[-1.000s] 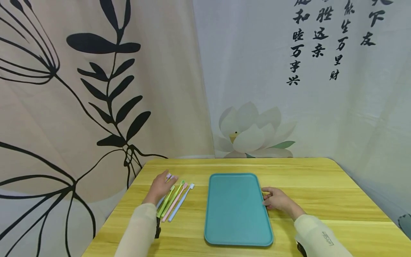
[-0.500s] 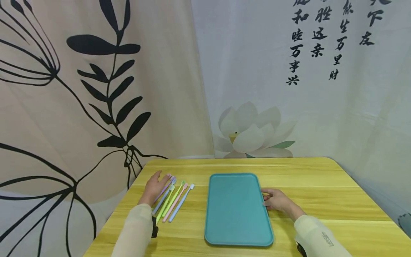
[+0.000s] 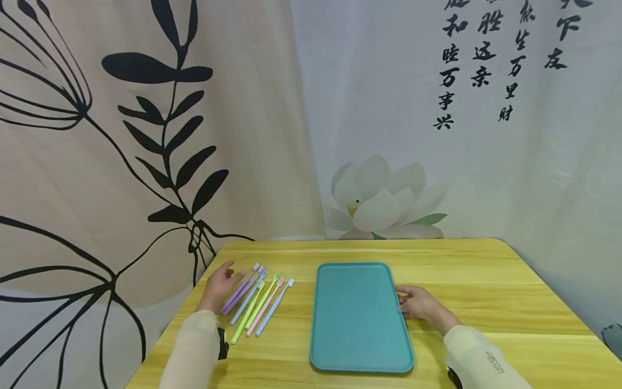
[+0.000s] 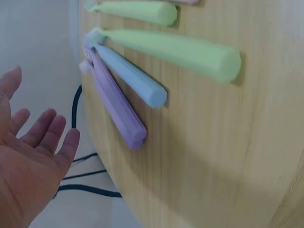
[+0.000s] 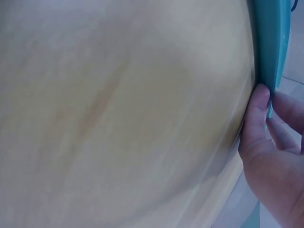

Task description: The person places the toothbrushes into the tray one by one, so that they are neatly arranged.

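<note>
Several toothbrushes lie fanned side by side on the left of the table, heads toward the far side. A purple toothbrush is leftmost, next to another purple one. Further right come a green toothbrush, a pink toothbrush and a light blue toothbrush. My left hand hovers just left of the purple ones, fingers relaxed and spread, nothing in them; in the left wrist view its palm shows bare. My right hand holds the right edge of a teal tray, thumb and fingertips at the rim.
The wood-grain table reaches back to a hanging cloth printed with plants, a lotus and characters. Between the light blue toothbrush and the tray lies a strip of bare tabletop. Black bands sit on both wrists.
My left hand has moved left, away from the toothbrushes, uncovering the purple ones at the left end. My right hand and the tray stay where they were.
</note>
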Tool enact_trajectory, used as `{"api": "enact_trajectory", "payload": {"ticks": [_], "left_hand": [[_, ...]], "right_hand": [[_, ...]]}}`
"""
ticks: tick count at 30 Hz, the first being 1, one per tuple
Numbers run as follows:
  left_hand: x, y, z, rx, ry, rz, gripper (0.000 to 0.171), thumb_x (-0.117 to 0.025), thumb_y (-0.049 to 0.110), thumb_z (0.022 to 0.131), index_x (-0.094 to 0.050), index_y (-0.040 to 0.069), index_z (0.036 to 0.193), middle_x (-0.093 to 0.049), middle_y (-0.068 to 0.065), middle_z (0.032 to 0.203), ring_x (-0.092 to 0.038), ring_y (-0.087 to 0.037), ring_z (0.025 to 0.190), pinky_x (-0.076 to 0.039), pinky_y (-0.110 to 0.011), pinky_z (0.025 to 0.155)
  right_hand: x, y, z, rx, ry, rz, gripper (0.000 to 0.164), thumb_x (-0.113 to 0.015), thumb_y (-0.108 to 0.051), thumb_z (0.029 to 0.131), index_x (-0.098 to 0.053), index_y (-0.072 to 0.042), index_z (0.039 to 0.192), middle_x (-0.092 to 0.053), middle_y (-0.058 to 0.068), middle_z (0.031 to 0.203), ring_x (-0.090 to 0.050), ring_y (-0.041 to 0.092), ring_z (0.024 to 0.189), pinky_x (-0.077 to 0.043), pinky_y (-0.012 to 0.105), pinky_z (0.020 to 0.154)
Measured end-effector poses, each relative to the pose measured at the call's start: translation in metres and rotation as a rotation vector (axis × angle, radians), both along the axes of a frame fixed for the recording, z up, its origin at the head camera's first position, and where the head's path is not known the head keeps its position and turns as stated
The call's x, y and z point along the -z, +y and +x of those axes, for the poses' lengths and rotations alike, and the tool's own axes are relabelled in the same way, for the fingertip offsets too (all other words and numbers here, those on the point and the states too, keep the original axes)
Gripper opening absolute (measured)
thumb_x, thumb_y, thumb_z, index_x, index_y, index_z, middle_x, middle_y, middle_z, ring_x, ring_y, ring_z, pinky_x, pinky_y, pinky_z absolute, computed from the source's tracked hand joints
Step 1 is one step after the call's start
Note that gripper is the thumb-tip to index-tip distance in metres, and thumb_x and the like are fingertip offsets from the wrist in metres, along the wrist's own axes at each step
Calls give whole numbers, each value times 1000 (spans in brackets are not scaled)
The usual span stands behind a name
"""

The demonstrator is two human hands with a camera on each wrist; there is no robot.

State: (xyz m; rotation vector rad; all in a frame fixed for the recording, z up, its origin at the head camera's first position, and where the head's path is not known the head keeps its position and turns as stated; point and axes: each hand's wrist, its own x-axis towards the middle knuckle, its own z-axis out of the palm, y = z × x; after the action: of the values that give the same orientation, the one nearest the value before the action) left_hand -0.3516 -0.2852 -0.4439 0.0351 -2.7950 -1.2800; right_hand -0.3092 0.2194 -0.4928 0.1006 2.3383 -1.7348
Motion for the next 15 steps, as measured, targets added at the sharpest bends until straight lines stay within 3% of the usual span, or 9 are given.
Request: {"api": "enact_trajectory", "payload": {"ticks": [7, 15], "left_hand": [[8, -9, -3, -9, 29, -44, 70, -58, 38, 100, -35, -7, 149, -50, -31, 134, -50, -45, 121, -43, -55, 98], [17, -16, -5, -2, 4, -46, 62, -59, 29, 101, -39, -8, 146, -53, -31, 129, -51, -44, 119, -43, -56, 97]], "right_hand": [[1, 3, 0, -4, -10, -33, 61, -57, 19, 87, -37, 13, 145, -49, 13, 89, -53, 23, 80, -53, 35, 70], [0, 4, 1, -9, -7, -24, 61, -57, 18, 88, -36, 14, 145, -50, 16, 96, -52, 23, 81, -53, 35, 71]]}}
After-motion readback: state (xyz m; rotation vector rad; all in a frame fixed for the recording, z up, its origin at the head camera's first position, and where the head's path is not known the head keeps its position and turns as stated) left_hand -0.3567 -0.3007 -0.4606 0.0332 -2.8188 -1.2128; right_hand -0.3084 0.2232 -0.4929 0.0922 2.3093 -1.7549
